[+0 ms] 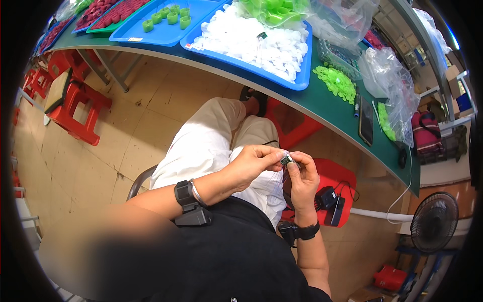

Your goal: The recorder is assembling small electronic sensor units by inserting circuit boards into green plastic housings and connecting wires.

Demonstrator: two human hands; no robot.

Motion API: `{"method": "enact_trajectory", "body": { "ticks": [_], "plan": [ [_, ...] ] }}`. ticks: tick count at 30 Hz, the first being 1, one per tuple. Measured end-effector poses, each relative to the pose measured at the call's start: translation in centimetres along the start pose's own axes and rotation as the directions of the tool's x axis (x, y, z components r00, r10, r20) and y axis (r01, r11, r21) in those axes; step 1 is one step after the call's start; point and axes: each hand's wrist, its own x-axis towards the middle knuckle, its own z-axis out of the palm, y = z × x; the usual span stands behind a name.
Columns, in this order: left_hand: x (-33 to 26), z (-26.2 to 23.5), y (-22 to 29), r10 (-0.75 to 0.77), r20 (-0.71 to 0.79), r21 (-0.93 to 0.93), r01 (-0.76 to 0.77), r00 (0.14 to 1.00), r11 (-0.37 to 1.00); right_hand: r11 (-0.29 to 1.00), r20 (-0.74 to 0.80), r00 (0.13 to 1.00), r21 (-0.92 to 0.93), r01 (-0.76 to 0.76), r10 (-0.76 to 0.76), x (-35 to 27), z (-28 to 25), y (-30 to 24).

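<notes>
Above my lap, my left hand [255, 162] and my right hand [304, 177] meet with fingertips pinched around a small dark green part [286, 160]. It looks like a little circuit board with a pale edge; most of it is hidden by my fingers. Both hands are closed on it. Beyond them on the green table, a blue tray [302, 80] is heaped with small white plastic pieces [241, 38]. One dark green part with thin wires [261, 35] rests on that heap.
Another blue tray [136, 32] holds several green cups [172, 18]. Lime-green discs [336, 83], a phone [366, 123] and clear bags [385, 75] lie on the table's right. Red stools [80, 108] and a black fan [434, 221] stand around me.
</notes>
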Motion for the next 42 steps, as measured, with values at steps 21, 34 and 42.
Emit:
{"method": "enact_trajectory", "body": {
  "ticks": [21, 34, 42],
  "plan": [
    [0.3, -0.5, -1.3, 0.267, -0.018, 0.381, -0.240, 0.963, 0.893, 0.848, 0.145, 0.960, -0.451, 0.278, -0.238, 0.5, 1.0, -1.2],
    [6.5, -2.1, 13.5, 0.926, 0.252, 0.858, -0.507, 0.280, -0.080, 0.965, -0.058, 0.991, -0.243, 0.100, -0.118, 0.4, 0.9, -1.8],
    [11.2, -5.5, 20.1, 0.858, 0.462, 0.887, -0.117, 0.224, -0.447, 0.986, -0.088, 0.996, -0.162, -0.033, 0.019, 0.3, 0.2, -0.9]
  ]
}}
